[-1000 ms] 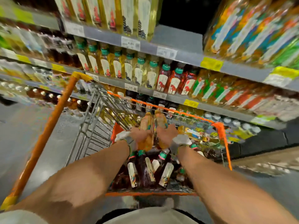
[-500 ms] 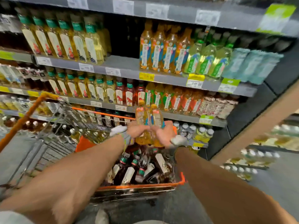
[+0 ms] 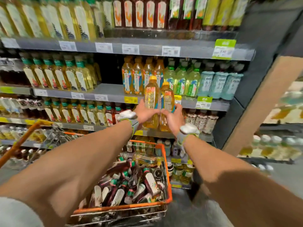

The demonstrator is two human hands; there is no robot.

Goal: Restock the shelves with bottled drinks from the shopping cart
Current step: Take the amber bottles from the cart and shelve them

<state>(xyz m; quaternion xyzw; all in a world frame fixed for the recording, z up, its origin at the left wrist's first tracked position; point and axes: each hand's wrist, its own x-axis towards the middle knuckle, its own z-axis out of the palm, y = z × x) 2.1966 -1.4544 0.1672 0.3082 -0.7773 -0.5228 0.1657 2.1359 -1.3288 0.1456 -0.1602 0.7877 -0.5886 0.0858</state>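
L hand (image 3: 146, 113), R hand (image 3: 172, 119): 2 amber-drink bottles (image 3: 151, 95)

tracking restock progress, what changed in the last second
The left hand and right hand lifted the left bottle and right bottle from just above the cart up toward the matching orange drinks on the shelf. Same grips as before; the dark bottles stay in the cart.

Left hand (image 3: 145, 112), right hand (image 3: 172, 117) (both curled)
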